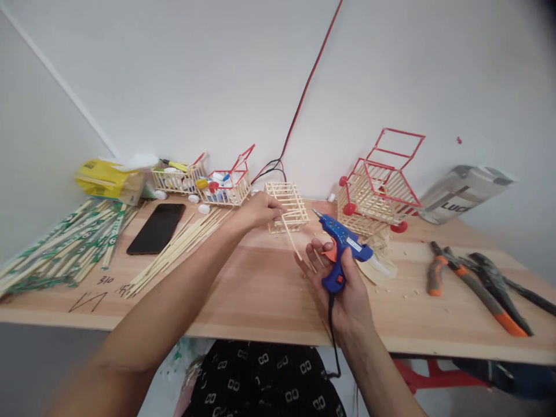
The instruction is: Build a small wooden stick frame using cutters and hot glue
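Note:
My left hand [261, 209] is closed in a pinch at the near left side of a small basket frame [292, 200] made of thin bamboo sticks. A loose-looking bamboo stick [291, 236] slants from those fingers toward my right hand; the exact grip point is partly hidden. In my right hand [347, 289] lies a blue glue gun [341, 237] with an orange trigger, its nozzle pointing up and left toward the frame. The thumb presses on its handle, while the other fingers are loosely curled, close to the stick's lower end. A black cord hangs from the handle.
At left lie wrapped sticks [65, 249], a phone [156, 229] and bare sticks [178, 249]. Small filled carts [228, 188] stand behind. At right are a red-trimmed stick cart [377, 191], pliers [482, 289] and a white-grey bag [464, 191]. A red-black cable [304, 92] hangs down the wall.

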Demonstrator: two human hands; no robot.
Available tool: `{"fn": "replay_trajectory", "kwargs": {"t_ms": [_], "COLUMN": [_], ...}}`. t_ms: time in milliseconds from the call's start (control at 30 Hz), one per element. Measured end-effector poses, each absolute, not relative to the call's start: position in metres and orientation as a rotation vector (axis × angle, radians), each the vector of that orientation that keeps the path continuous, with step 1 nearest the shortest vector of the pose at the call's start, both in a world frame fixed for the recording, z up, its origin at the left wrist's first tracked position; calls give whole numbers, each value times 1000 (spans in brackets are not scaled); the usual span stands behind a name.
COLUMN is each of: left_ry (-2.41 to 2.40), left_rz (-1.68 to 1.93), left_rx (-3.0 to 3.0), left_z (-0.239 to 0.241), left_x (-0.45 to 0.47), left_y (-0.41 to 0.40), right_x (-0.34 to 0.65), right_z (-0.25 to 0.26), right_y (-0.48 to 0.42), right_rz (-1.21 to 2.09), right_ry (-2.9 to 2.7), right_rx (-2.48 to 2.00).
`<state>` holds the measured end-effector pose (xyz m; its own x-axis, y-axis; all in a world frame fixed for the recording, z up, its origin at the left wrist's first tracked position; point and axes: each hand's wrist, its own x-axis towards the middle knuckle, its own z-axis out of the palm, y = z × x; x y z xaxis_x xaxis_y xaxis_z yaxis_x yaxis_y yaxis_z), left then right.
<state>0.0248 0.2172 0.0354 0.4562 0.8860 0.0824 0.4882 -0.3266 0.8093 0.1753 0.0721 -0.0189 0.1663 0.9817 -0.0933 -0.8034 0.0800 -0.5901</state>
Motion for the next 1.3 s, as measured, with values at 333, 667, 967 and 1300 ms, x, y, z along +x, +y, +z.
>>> {"fn": "replay_trajectory", "kwargs": {"t_ms": [333, 667, 967, 1300], "left_ry": [1123, 1009, 970, 929], "left_rz": [775, 885, 854, 911], "left_rx": [1900, 1538, 1283, 1164], "left_z": [40, 28, 8, -13], "left_x": [20, 11, -8, -17], "left_y": [211, 195, 163, 136], "right_x": [174, 166, 267, 404], "right_z": [-17, -13, -3, -17], "right_y": [69, 53, 32, 35], "right_rz": [1401, 1415, 437, -390], "right_ry": [-415, -483, -1288, -1552], "right_rx": [-548, -647, -1728, -2275]}}
